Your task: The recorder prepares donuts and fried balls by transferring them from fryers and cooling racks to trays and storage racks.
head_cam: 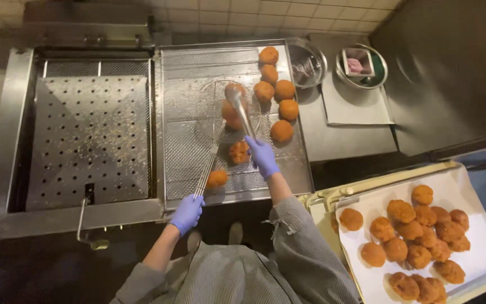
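My left hand (187, 213), in a blue glove, grips the wire handle of a round skimmer (229, 110) that lies over the perforated draining tray (189, 73). My right hand (262, 156), also gloved, holds metal tongs (239, 110) whose tips close on a fried breaded ball (235, 90) inside the skimmer. More golden balls sit in the skimmer and on the tray, with a column of them (277, 90) along the tray's right side and one (217, 179) near the handle.
A fryer vat with a perforated cover (88, 141) lies to the left. Two metal bowls (361, 66) stand behind a steel counter on the right. A paper-lined tray (479, 247) at lower right holds several breaded balls (417, 231).
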